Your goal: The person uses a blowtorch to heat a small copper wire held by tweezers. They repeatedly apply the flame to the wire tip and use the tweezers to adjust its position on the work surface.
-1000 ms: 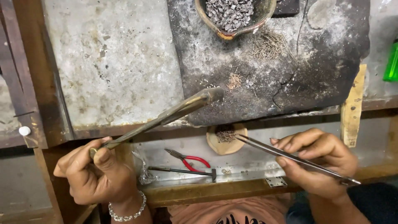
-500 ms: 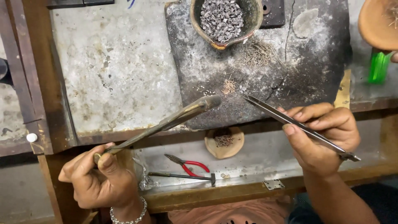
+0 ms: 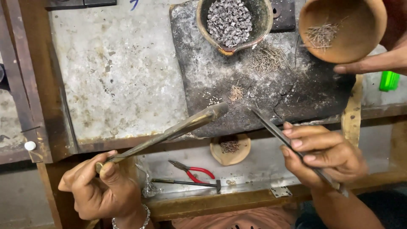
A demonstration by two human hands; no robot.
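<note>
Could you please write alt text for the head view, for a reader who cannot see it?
Over a scorched slab, the left hand holds a brass blowpipe and the right hand holds long tweezers. Another person's hand tilts a clay bowl of fine wire bits at upper right.

A worn, stained workbench (image 3: 114, 76) fills the upper left of the frame. On it, at upper centre, lies a dark charred slab (image 3: 296, 97). A lower tray (image 3: 254, 169) at bottom centre carries red-handled pliers (image 3: 193, 171), a small hammer (image 3: 186, 183) and a shallow dish (image 3: 231, 149).
</note>
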